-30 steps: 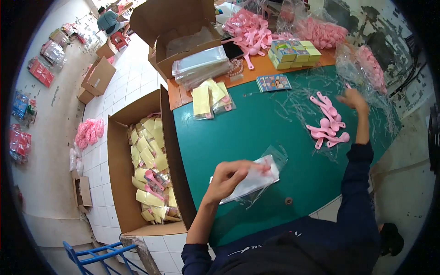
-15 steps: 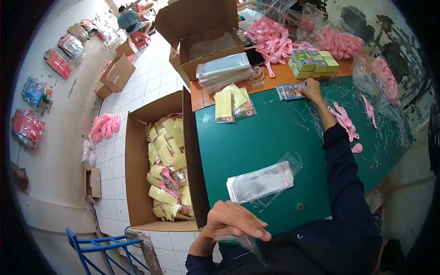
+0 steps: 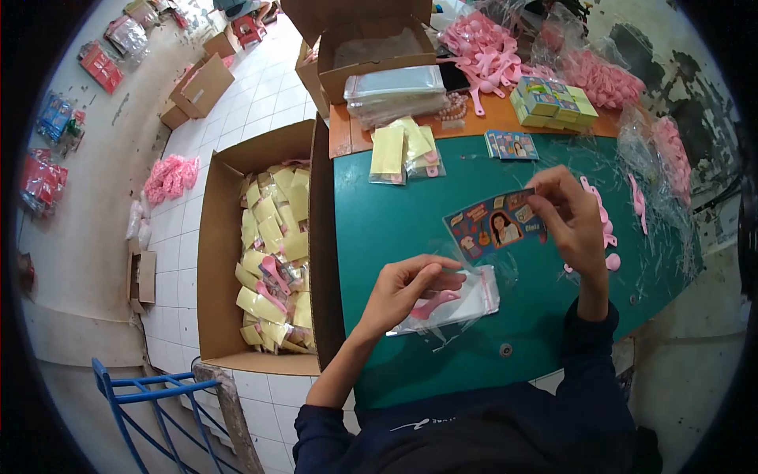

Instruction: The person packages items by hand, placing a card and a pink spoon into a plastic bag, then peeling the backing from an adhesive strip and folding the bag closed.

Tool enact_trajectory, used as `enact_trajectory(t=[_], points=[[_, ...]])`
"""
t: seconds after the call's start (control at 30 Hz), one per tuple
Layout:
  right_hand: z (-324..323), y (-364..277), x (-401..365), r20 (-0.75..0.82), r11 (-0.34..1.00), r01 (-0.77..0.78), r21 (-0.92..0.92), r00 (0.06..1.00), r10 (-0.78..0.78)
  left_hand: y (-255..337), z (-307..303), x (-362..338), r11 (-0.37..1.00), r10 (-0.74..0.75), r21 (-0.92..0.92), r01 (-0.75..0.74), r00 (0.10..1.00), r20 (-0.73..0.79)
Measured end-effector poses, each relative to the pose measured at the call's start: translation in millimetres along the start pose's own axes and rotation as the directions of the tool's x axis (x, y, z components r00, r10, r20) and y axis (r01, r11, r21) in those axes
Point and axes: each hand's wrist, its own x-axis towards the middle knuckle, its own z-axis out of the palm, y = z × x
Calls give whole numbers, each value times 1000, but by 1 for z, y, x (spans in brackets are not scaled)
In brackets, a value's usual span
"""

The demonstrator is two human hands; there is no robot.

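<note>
My right hand (image 3: 570,217) pinches a colourful printed card (image 3: 491,224) by its right end, above the table. The card shows a drawn person and small pictures. My left hand (image 3: 407,291) curls its fingers around a clear plastic bag with a pink measuring spoon (image 3: 434,305) inside; the bag's edges are hard to make out. Beneath this hand lies a stack of clear bags (image 3: 476,295) on the green table (image 3: 379,237). Farther back is a small stack of printed cards (image 3: 512,145).
An open carton (image 3: 215,261) on the left holds many filled packets. Yellow packets (image 3: 388,150), a pile of clear bags (image 3: 395,83), card bundles (image 3: 554,103) and pink spoons (image 3: 483,55) occupy the back. More spoons (image 3: 600,212) and plastic scraps lie right. A blue metal frame (image 3: 150,387) stands lower left.
My right hand has come back from the card stack with one card. My left hand has moved up and right over the bag stack, and the pink spoon now shows below it.
</note>
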Motion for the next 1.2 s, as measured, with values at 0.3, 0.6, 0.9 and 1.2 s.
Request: enact_trajectory(t=[0.3, 0.6, 0.9, 1.2], points=[[1, -15, -17, 177, 889, 330, -318, 942, -286, -3, -6, 8, 925, -38, 378, 21, 999, 36], [-8, -21, -29, 100, 844, 314, -435, 948, -302, 7, 4, 10, 975, 53, 215, -62, 998, 45], [-11, -23, -30, 151, 818, 406, -407, 913, -378, 22, 2, 15, 941, 29, 333, -62, 994, 104], [2, -23, -33, 186, 822, 418, -386, 908, -374, 21, 3, 7, 918, 35, 386, -86, 990, 136]])
